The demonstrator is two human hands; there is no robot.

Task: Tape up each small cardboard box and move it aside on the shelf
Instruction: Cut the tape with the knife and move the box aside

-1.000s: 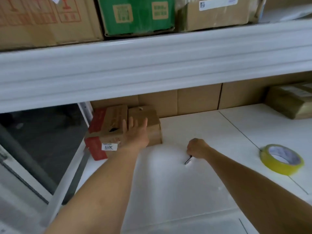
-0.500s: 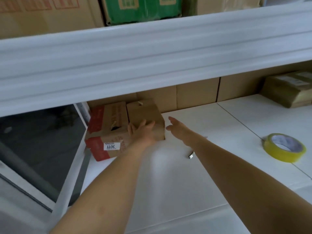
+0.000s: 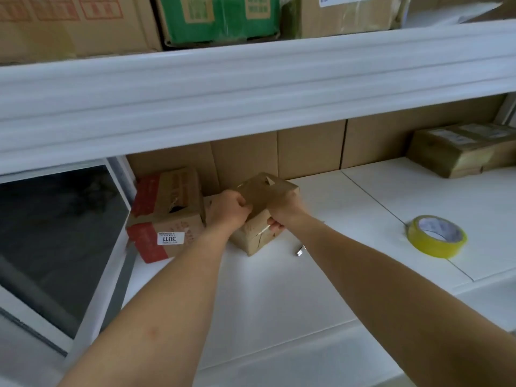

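Note:
A small plain cardboard box [image 3: 261,196] sits turned corner-on toward me on the white shelf [image 3: 279,289], its top tilted up. My left hand [image 3: 229,209] grips its left side with curled fingers. My right hand [image 3: 280,212] grips its right side, fingers wrapped over the near face. A roll of yellow tape [image 3: 435,236] lies flat on the shelf to the right. A small metal cutter [image 3: 300,251] lies on the shelf just right of the box, free of both hands.
A brown box with red tape and a white label [image 3: 166,216] stands at the shelf's left end. Taped boxes [image 3: 458,149] sit far right. Cardboard panels [image 3: 307,152] line the back. The upper shelf beam [image 3: 251,88] hangs overhead.
My right hand left the cutter on the shelf and reached to the small box. Both hands now grip it, and it has been pulled away from the labelled box and turned.

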